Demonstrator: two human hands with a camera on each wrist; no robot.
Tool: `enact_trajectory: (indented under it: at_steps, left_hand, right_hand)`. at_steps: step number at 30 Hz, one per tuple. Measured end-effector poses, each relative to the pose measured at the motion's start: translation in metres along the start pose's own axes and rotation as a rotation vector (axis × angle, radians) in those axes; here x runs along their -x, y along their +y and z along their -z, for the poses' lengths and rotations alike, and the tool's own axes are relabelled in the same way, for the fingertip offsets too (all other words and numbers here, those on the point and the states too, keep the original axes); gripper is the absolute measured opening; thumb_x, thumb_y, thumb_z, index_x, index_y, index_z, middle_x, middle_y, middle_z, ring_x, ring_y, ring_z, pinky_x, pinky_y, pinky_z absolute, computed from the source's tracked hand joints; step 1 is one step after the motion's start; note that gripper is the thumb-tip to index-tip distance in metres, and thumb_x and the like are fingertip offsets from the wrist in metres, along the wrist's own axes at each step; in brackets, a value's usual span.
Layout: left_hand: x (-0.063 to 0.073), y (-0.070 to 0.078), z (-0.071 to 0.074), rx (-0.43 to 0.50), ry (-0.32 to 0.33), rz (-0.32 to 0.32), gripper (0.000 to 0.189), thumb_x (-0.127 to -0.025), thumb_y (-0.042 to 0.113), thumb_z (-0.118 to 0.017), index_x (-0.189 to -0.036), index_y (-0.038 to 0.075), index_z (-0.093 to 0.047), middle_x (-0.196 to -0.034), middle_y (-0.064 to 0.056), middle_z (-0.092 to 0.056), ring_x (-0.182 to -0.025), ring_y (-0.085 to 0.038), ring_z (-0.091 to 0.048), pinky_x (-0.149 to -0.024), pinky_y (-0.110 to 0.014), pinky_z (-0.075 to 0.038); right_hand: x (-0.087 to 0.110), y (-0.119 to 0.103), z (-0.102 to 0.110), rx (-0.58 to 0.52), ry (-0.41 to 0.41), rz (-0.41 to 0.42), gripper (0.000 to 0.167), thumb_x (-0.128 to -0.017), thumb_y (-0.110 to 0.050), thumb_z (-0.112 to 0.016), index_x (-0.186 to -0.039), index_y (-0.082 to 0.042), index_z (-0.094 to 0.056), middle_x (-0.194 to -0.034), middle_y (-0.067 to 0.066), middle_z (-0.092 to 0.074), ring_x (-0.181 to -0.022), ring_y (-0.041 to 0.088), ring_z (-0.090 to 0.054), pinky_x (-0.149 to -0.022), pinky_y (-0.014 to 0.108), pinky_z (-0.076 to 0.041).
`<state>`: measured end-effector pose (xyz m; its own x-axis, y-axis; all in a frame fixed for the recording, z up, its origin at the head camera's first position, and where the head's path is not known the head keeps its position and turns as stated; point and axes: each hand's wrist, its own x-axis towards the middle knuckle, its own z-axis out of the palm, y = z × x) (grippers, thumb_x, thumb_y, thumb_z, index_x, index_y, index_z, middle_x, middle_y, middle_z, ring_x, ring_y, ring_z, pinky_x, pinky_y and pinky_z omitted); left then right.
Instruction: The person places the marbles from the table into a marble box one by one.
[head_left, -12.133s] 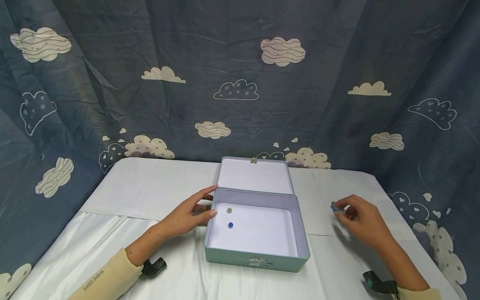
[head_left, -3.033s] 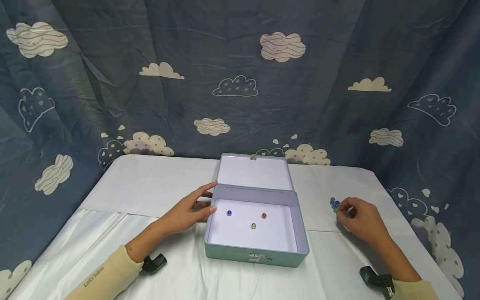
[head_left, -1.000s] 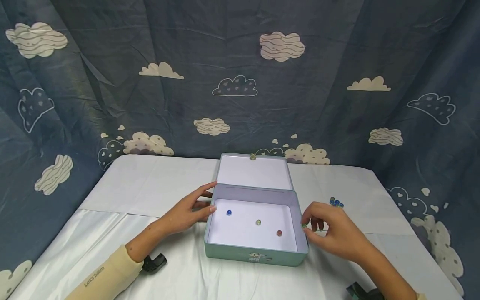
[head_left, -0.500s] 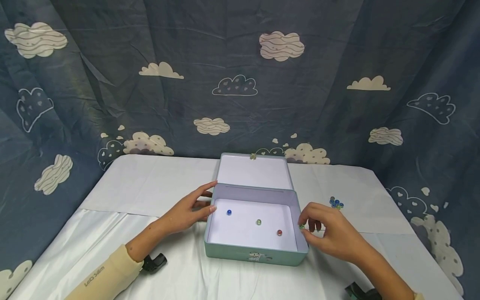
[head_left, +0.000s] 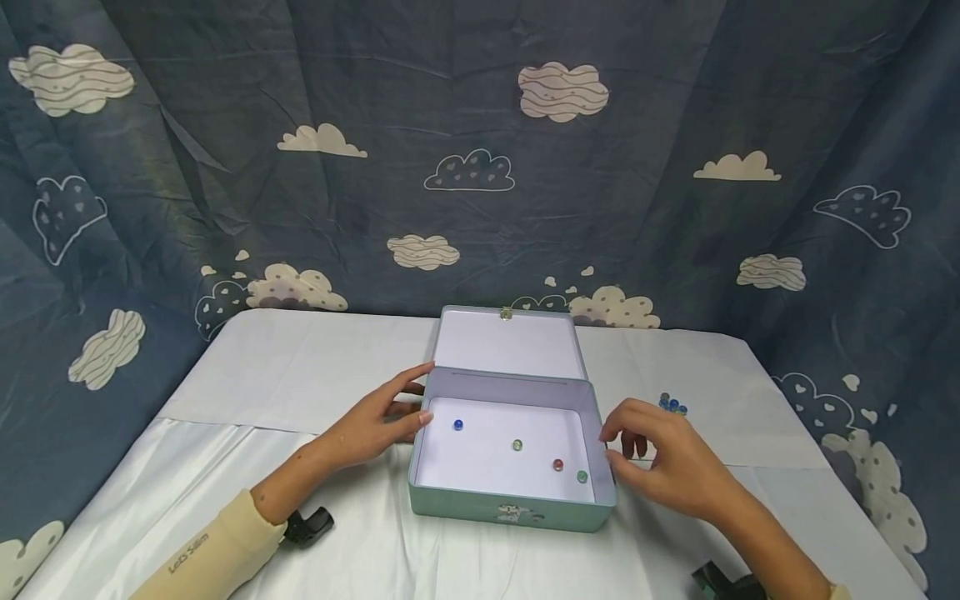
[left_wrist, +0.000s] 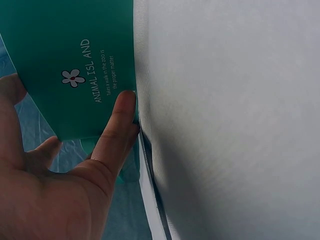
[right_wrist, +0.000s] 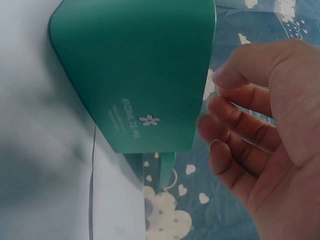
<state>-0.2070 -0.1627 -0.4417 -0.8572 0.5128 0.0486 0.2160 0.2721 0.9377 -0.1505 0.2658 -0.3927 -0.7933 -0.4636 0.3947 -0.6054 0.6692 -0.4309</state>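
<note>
The green metal tin box (head_left: 513, 508) stands open, with white and lilac inside. In it lie a blue marble (head_left: 458, 425), a pale greenish marble (head_left: 517, 445), a red marble (head_left: 558, 465) and a green marble (head_left: 582, 477). My left hand (head_left: 367, 429) rests against the box's left side with fingers extended; the left wrist view shows a finger along the printed wall (left_wrist: 80, 55). Just over the right rim is my right hand (head_left: 667, 450), its fingers loosely bent and apart. Nothing is between them in the right wrist view, where the hand (right_wrist: 270, 115) is beside the box wall.
Several blue and greenish marbles (head_left: 672, 405) lie clustered on the white cloth (head_left: 712, 375) beyond my right hand. The hinged lid (head_left: 510, 343) lies back behind the box. A dark cloud-patterned curtain (head_left: 480, 100) hangs behind the table.
My right hand brought the green marble from the cluster to the box's right rim and let it go; it now lies inside, near the front right. The left hand stays put.
</note>
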Motion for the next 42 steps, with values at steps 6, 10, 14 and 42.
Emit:
enact_trajectory:
  at_steps: [6,10,14,42]
  left_hand:
    - [0.000,0.001,0.000,-0.001,0.003,0.003,0.076,-0.107,0.031,-0.069,-0.170,0.032,-0.026,-0.158,-0.019,-0.041,-0.144,-0.042,-0.051,-0.092,-0.039,-0.065]
    - [0.001,0.001,0.000,0.002,0.003,0.004,0.076,-0.107,0.030,-0.069,-0.170,0.032,-0.026,-0.158,-0.019,-0.041,-0.144,-0.042,-0.051,-0.092,-0.038,-0.065]
    - [0.000,0.001,0.000,0.003,0.002,0.003,0.076,-0.107,0.030,-0.069,-0.169,0.032,-0.026,-0.158,-0.018,-0.042,-0.144,-0.042,-0.051,-0.092,-0.039,-0.065]
    - [0.000,-0.001,0.000,-0.015,0.002,-0.007,0.075,-0.107,0.031,-0.068,-0.169,0.032,-0.027,-0.157,-0.019,-0.042,-0.143,-0.043,-0.052,-0.090,-0.036,-0.065]
  right_hand:
    - [0.000,0.011,0.006,0.027,0.047,0.011,0.043,-0.078,0.005,-0.086,-0.098,-0.030,-0.069,-0.094,-0.018,-0.064,-0.074,0.007,-0.058,-0.060,0.023,-0.053]
    - [0.000,0.019,0.008,0.054,0.058,-0.035,0.043,-0.079,0.005,-0.086,-0.098,-0.030,-0.071,-0.094,-0.013,-0.067,-0.074,0.008,-0.058,-0.060,0.023,-0.054]
    - [0.001,0.031,0.010,0.072,0.071,-0.088,0.040,-0.081,0.006,-0.084,-0.098,-0.028,-0.072,-0.093,-0.011,-0.068,-0.074,0.011,-0.059,-0.060,0.024,-0.055]
    - [0.028,0.119,0.015,0.221,0.119,-0.396,0.021,-0.088,-0.002,-0.079,-0.109,-0.002,-0.075,-0.104,0.012,-0.069,-0.077,0.020,-0.058,-0.055,0.023,-0.047]
